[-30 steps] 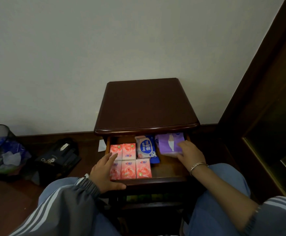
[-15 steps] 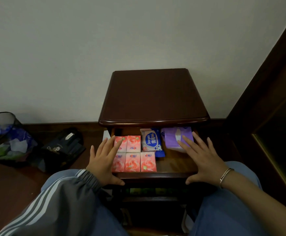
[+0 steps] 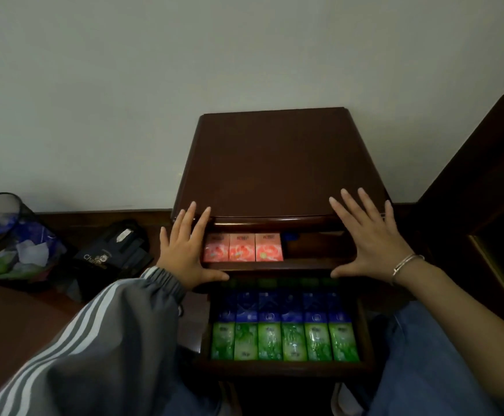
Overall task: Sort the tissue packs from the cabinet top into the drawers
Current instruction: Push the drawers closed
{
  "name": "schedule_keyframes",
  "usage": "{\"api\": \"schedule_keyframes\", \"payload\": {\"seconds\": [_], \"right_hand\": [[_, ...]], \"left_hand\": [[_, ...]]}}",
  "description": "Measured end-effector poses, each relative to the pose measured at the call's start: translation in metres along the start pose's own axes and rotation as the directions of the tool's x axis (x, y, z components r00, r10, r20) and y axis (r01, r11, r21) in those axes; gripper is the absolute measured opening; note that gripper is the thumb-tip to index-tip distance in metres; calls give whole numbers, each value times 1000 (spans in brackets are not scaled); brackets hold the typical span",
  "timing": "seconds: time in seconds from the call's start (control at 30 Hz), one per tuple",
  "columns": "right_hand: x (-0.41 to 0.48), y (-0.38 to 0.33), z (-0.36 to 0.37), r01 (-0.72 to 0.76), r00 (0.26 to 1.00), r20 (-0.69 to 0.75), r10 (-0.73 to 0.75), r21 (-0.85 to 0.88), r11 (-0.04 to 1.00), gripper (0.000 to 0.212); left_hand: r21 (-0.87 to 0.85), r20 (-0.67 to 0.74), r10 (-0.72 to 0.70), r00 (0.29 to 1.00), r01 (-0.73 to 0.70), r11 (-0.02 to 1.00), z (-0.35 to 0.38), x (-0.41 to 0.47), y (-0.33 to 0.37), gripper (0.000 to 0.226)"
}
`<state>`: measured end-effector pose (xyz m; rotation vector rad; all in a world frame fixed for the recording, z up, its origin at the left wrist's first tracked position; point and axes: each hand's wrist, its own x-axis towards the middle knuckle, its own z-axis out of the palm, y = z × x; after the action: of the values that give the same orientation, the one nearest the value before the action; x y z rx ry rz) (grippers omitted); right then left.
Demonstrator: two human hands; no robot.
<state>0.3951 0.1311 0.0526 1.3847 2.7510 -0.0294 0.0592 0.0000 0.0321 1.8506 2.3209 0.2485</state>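
Observation:
The dark wooden cabinet top is bare. Under it the upper drawer stands partly out, showing three pink tissue packs in a row and a sliver of a blue pack. My left hand lies flat on the drawer's left front corner, fingers spread. My right hand rests flat on the right front corner, fingers apart, a bracelet on the wrist. The lower drawer is pulled far out and holds a row of blue packs behind a row of green packs.
A mesh waste bin with crumpled paper stands on the floor at the left, next to a black bag. Dark wooden furniture rises at the right. My knees flank the lower drawer.
The upper drawer has slid inward; the purple pack, the white-blue pack and the rear pink packs are now under the top. My view tilted down, revealing the lower drawer.

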Motion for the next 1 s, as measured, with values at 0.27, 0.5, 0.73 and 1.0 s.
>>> {"api": "schedule_keyframes", "payload": {"seconds": [0.27,0.5,0.73,1.0], "right_hand": [[32,12,34,-160,935,-300,191,123,979,100],[40,6,51,-197,820,-524,232,122,973,85],[33,2,36,-236,897,-361,256,99,967,87],[-26,-32,35,-143,969,-107,222,493,858,85]], "left_hand": [[59,-298,10,955,8,998,24,44,-7,93],[82,-454,5,891,36,996,38,48,-3,86],[89,-300,-58,952,88,992,24,38,6,87],[-257,-102,-253,962,221,941,26,-30,31,91]]}}
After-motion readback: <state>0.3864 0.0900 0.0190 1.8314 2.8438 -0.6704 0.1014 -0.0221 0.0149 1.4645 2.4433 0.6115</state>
